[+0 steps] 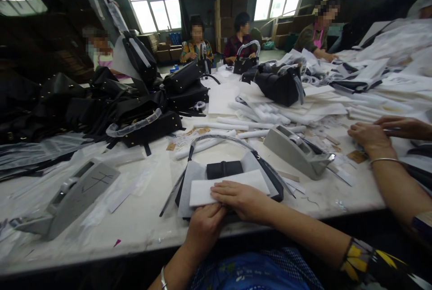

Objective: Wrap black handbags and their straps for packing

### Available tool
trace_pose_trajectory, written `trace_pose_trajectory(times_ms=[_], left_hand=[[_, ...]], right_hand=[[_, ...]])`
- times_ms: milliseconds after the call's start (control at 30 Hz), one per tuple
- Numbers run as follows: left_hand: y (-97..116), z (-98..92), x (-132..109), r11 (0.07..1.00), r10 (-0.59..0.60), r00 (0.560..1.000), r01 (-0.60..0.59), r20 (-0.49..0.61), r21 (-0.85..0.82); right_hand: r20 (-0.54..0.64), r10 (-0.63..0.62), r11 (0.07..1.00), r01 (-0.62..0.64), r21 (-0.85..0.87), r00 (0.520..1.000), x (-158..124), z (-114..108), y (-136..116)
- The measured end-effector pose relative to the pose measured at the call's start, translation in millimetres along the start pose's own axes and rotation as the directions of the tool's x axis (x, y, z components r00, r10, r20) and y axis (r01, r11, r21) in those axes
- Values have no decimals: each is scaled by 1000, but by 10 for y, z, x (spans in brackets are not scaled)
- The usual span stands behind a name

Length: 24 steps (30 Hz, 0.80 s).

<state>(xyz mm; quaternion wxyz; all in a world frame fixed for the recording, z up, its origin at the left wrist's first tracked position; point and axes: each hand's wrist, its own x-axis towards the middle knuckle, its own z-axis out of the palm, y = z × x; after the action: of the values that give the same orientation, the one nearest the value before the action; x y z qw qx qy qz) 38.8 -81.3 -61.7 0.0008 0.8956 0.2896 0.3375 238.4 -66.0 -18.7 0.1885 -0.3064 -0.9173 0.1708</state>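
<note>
The right hand [245, 200] lies palm down, its fingers [224, 189] outstretched and close together, flat on a white rectangular foam pad [200, 192] without closing round it. The left hand [206, 223] is curled at the pad's near edge, beside the right; its fingertips are hidden, so whether they grip anything cannot be told. Just beyond the pad is a small black rectangular piece with a band round its middle [216, 170]. Under these spreads a pale translucent paper sheet [193, 173], over a black handbag [276, 186] lying on the white tabletop [151, 211] before the person; its interior is hidden. The bag's arched, plastic-wrapped handle [222, 138] points away. Grey tape dispensers [83, 195] stand either side. Farther out, black bags [148, 128] are heaped at left, and brown cardboard boxes [224, 29] are stacked behind co-workers.
</note>
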Motion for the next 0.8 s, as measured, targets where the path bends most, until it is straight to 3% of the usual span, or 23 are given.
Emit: trace_pose_trajectory(times_ms=[100, 233, 367, 433, 600, 667, 733, 800], left_hand=[[-24, -19, -23, 999, 38, 999, -37, 29, -7], [15, -128, -42, 994, 111, 994, -111, 24, 7], [151, -313, 65, 992, 121, 987, -116, -108, 52], [197, -366, 171, 997, 70, 987, -65, -142, 45], [146, -203, 283, 994, -100, 992, 95, 81, 54], [101, -87, 227, 992, -102, 990, 95, 93, 84], [67, -6, 159, 988, -74, 994, 62, 84, 141], [39, 35, 113, 976, -5, 998, -11, 70, 219]], right_hand=[[-76, -23, 997, 28, 71, 997, -37, 2, 44], [-138, 37, 985, -13, 174, 990, -56, -43, 48], [-173, 86, 971, -44, 235, 981, -57, -54, 38], [-181, 97, 959, -44, 279, 979, -46, -55, 39], [-144, 230, 881, -143, 451, 962, 7, -198, 33], [-80, 280, 885, -225, 408, 957, 54, -340, 79], [-39, 358, 908, -338, 248, 933, 133, -526, 218], [-89, 451, 892, -446, 70, 888, 252, -727, 467]])
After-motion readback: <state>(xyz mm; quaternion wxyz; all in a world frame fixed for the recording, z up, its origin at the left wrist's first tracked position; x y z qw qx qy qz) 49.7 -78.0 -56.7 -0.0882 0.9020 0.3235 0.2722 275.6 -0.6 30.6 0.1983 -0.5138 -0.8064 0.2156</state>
